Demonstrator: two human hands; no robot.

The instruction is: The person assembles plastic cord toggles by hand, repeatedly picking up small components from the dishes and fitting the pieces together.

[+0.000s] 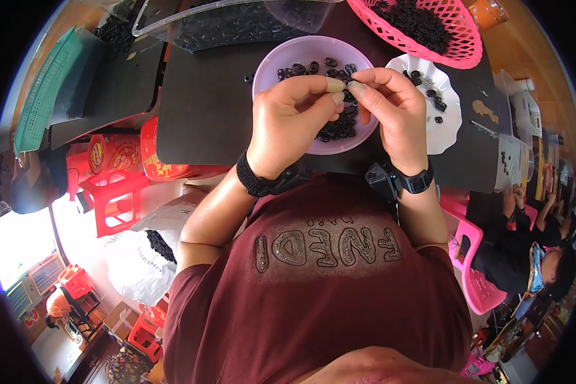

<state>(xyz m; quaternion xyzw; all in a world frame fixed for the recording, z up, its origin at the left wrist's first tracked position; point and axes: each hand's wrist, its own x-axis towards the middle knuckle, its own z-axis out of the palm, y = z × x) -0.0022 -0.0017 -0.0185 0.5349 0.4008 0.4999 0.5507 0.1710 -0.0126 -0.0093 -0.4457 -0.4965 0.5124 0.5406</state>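
Above a pale purple bowl (283,54), my two hands meet fingertip to fingertip. My left hand (287,121) pinches with thumb and forefinger, and my right hand (400,115) pinches against it from the other side. Whatever sits between the fingertips is too small and too covered to name. Several small black ring-like parts (339,130) lie in the bowl beneath the hands, partly hidden by them. Just right of my right hand is a white scalloped plate (450,118) with a few black pieces (431,93) on it.
A clear bin (237,35) full of black parts stands at the far side of the dark table (198,115). A pink lattice basket (468,50) holds more at far right. Red stools (112,198) stand left; people sit at right near a pink chair (480,288).
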